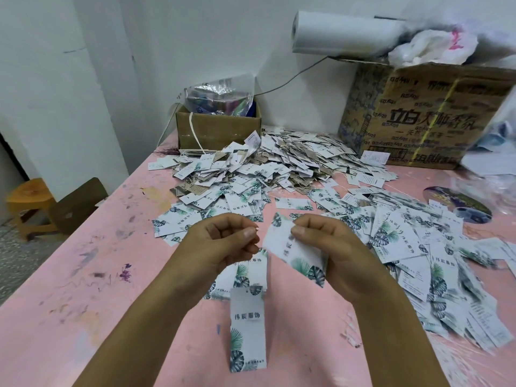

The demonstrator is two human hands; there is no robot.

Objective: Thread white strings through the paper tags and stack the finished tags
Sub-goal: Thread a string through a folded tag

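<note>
My right hand (pixel 324 241) grips a white paper tag (pixel 293 252) printed with green leaves, holding it tilted above the pink table. My left hand (pixel 223 241) is just to its left, and its thumb and forefinger pinch the small white tip of a string (pixel 256 228) close to the tag's upper edge. Below my hands a single tag (pixel 247 328) lies flat, overlapping a small stack of tags (pixel 245 275). A large heap of strung tags (pixel 279 163) fills the far middle of the table, and loose tags (pixel 418 252) spread out on the right.
The pink table (pixel 97 275) is paint-stained on its left side. A small open carton (pixel 217 129) with a plastic bag stands at the back, and a big printed carton (pixel 418 115) at the back right carries a paper roll (pixel 340 32). A wooden stool (pixel 30 202) stands left of the table.
</note>
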